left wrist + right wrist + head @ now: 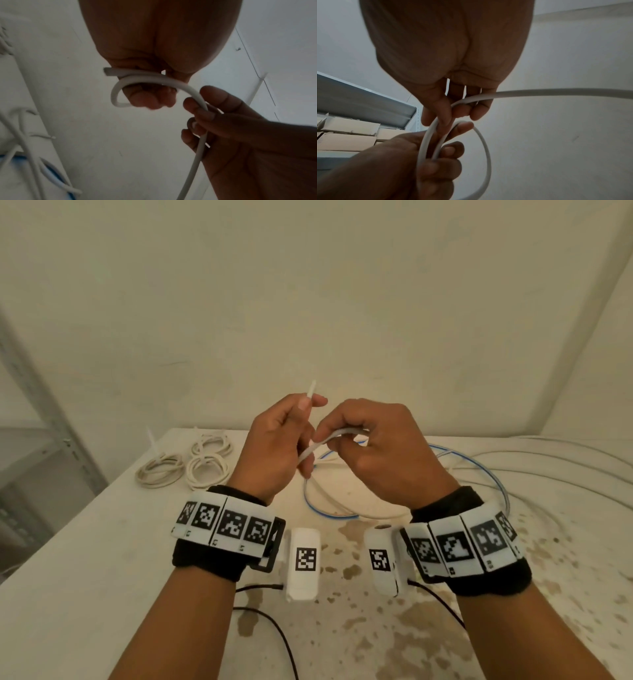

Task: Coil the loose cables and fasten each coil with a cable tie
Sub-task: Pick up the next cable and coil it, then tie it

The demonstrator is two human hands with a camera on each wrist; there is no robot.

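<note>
Both hands are raised over the white table (85, 577), working one white cable (337, 434). My left hand (291, 436) grips the cable near its cut end, which pokes up past the fingers. In the left wrist view the cable (154, 80) bends into a small loop under the curled left fingers. My right hand (346, 440) pinches the same cable just beside the left hand. In the right wrist view the cable (539, 92) runs off to the right from the right fingers (476, 108), and one loop hangs below.
Three tied cream coils (185, 467) lie at the table's back left, with a cable tie (150, 436) sticking up beside them. Loose blue cable (479, 463) and white cables sprawl at the back right. A metal shelf (34, 405) stands at the left, holding cardboard boxes (347, 135).
</note>
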